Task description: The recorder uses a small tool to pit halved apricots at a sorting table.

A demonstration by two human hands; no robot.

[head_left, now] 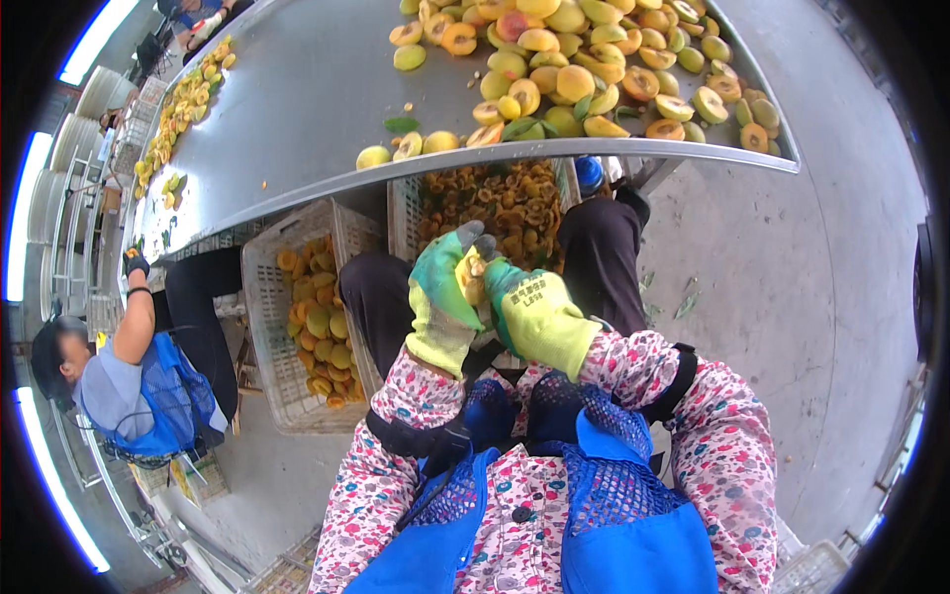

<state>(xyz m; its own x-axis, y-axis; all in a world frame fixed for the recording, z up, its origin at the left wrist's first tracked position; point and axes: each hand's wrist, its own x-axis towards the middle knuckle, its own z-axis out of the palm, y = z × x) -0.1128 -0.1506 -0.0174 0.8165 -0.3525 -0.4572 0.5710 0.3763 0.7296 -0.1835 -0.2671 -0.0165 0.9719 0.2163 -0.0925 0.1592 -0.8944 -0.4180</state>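
Our left hand (438, 297) has its fingers curled snugly round a fruit piece (474, 279), just left of our right hand (534, 305), whose fingers' hold we can't tell; the fruit's long axis is unclear.

I'd call this a fruit-processing workshop: I see a long metal desk (297, 109) heaped with whole and halved fruit (574, 84), plastic crates (264, 327) filled with more at its edge, a seated co-worker (188, 381), strip lights (30, 203) and a grey hard floor (782, 297).
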